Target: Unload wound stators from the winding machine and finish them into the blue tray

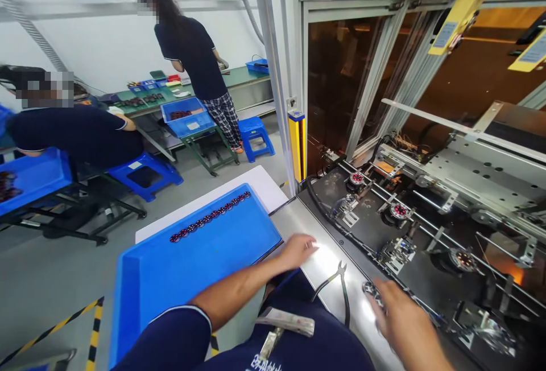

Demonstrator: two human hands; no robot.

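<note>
My left hand (297, 251) is over the metal ledge (294, 217), beside the near right corner of the blue tray (222, 251). Its fingers are loosely bent and I see nothing in them. My right hand (401, 311) grips a small round spoked metal part (372, 290) between thumb and fingers, above the ledge by the machine. Between my hands lie cutting pliers (341, 271), jaws pointing away from me and handles spread. A diagonal row of several dark red round parts (211, 217) sits in the blue tray.
The machine bed (371, 217) on the right carries fixtures with round parts, such as a red-centred wheel (398, 210). A yellow sensor post (297, 146) stands at its corner. Two people work beyond: one seated (77, 132), one standing (194, 58) near a blue stool (256, 135).
</note>
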